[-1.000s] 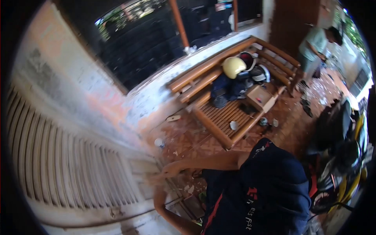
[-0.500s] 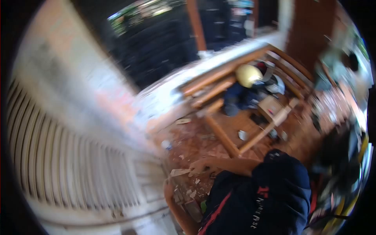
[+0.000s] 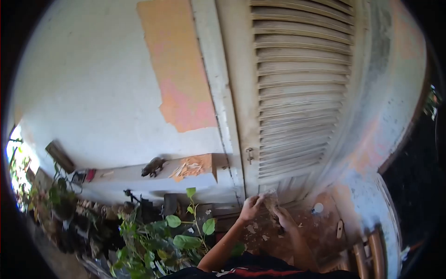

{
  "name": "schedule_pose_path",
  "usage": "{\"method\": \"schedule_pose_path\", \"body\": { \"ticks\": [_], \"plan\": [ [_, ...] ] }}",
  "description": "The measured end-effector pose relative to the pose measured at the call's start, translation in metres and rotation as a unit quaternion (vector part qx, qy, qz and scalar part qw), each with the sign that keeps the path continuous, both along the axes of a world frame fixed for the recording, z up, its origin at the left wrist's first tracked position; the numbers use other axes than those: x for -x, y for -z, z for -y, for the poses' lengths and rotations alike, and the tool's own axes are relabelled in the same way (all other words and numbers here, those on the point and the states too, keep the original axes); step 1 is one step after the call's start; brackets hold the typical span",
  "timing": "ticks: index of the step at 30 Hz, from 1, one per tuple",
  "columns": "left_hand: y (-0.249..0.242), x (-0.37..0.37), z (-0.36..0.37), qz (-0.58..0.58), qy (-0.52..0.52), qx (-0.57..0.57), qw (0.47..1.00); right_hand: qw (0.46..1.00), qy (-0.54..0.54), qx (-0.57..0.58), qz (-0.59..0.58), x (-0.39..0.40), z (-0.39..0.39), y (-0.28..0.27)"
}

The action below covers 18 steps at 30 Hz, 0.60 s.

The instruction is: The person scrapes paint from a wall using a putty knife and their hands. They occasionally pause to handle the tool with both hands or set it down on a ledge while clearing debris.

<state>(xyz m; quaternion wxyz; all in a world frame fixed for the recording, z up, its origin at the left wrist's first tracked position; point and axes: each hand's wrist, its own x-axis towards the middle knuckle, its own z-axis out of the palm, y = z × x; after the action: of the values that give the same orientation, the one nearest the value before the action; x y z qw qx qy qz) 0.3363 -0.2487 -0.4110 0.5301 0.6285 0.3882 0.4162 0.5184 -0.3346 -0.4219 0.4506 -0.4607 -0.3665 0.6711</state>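
In front of my body, a flat, brownish scraper-like tool [image 3: 270, 202] is held between my two hands, over the floor beside the louvered door. My left hand [image 3: 251, 208] is closed, its fingertips at the left edge of the blade. My right hand [image 3: 285, 219] is wrapped round the lower end, where a dark part of the handle shows. The door [image 3: 302, 93] is off-white with a small latch [image 3: 250, 156]. Pale flakes [image 3: 252, 228] lie scattered on the reddish floor below my hands.
A ledge [image 3: 116, 176] on the left bears a dark animal figurine [image 3: 153, 167] and peeled paint flakes [image 3: 189, 167]. Leafy plants [image 3: 186, 239] stand below it. On the right are a round white object [image 3: 318, 208], wooden furniture rails [image 3: 376, 251] and a peeling wall [image 3: 378, 139].
The view has swung left, from the wooden furniture and windows to the door, ledge and plants. Both hands still hold the tool between them, now more upright in view.
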Motion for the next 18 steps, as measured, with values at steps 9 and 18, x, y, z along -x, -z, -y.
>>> {"method": "schedule_pose_path", "body": {
  "ticks": [9,18],
  "plan": [
    [-0.053,0.083,0.006,0.094,-0.223,-0.028,0.970,0.984,-0.138,-0.111,0.013,0.086,-0.053,-0.048],
    [-0.078,0.119,0.004,0.117,-0.207,-0.071,0.969,0.991,-0.103,-0.085,0.021,0.130,-0.049,-0.071]
  ]
}}
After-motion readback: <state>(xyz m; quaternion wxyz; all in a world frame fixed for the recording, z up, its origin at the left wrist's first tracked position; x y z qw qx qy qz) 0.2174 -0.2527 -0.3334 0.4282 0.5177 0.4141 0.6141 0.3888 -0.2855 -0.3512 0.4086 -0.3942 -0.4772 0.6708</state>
